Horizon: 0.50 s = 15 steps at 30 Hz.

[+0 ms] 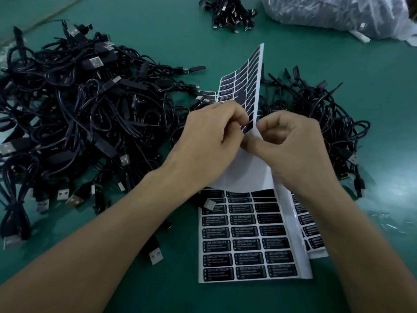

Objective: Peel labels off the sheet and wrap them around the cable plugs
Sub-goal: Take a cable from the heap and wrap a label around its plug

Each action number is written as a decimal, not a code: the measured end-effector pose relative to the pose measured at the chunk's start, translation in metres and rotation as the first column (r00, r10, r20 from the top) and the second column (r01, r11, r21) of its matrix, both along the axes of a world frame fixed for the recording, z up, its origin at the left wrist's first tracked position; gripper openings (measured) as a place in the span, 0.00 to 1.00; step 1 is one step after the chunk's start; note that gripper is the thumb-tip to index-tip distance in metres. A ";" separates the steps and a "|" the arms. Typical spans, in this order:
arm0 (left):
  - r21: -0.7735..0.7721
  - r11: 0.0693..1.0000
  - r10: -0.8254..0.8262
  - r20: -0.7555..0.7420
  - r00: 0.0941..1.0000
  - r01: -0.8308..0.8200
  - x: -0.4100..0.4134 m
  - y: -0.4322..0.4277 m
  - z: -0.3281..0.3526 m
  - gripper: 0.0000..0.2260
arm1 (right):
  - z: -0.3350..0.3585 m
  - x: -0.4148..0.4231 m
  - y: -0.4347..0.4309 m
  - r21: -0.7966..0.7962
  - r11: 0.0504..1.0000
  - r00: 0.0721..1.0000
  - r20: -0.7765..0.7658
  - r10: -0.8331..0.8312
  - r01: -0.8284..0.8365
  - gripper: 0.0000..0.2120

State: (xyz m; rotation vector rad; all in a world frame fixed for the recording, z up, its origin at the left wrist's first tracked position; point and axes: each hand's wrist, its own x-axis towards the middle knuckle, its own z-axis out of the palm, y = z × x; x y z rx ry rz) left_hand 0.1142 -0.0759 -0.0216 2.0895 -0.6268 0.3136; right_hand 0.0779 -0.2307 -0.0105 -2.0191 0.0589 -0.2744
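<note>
A white sheet of black labels (242,82) is lifted and bent upward in the middle of the view, its white underside (246,175) facing me. My left hand (209,136) pinches at the black labels on the sheet's near edge. My right hand (291,145) grips the sheet's edge from the right, fingers curled. A flat sheet of black labels (250,242) lies on the green table below my wrists. A big pile of black USB cables (74,123) lies to the left, and a smaller pile of cables (325,118) sits behind my right hand.
Another label sheet (309,231) pokes out to the right of the flat one. A small bunch of cables (230,12) and a clear plastic bag (338,14) lie at the far edge. A loose USB plug (155,256) lies near my left forearm.
</note>
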 end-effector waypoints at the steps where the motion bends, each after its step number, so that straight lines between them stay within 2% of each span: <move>1: -0.015 1.000 0.001 0.004 1.000 -0.001 -0.001 0.000 -0.001 0.08 | 0.000 0.000 0.000 0.008 1.000 1.000 0.005 0.006 -0.006 0.06; 4: -0.035 0.999 0.000 0.015 1.000 0.000 -0.002 -0.001 -0.003 0.05 | 0.002 0.000 -0.002 0.019 0.999 1.000 0.004 0.025 -0.025 0.04; 10: -0.044 0.999 0.027 0.014 1.000 -0.026 -0.004 0.000 -0.004 0.05 | 0.004 0.000 -0.004 0.039 0.999 1.000 -0.007 0.010 -0.010 0.17; 15: -0.064 0.998 0.030 0.052 0.998 -0.027 -0.005 -0.001 -0.003 0.04 | 0.004 0.001 -0.007 0.005 0.999 0.999 0.017 0.047 -0.047 0.09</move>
